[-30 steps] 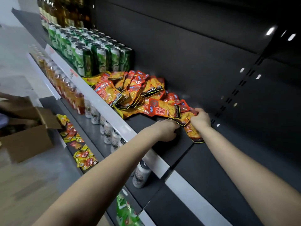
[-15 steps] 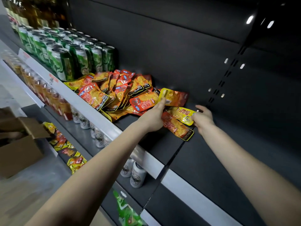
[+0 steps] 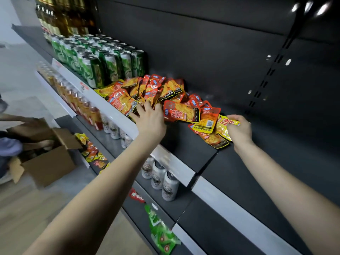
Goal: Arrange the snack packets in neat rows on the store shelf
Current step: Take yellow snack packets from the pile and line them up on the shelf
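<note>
Left hand spreads its fingers wide on the packet pile, green cans just beyond; right hand fingers pinch a yellow packet off the shelf.

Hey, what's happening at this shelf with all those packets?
A person is sorting snack packets on a dark store shelf. The left hand lies open on the jumbled heap beside the green cans. The right hand pinches a yellow packet at the heap's right end. The packets overlap loosely and are not yet in neat rows. The shelf to the right of the heap is bare.
</note>
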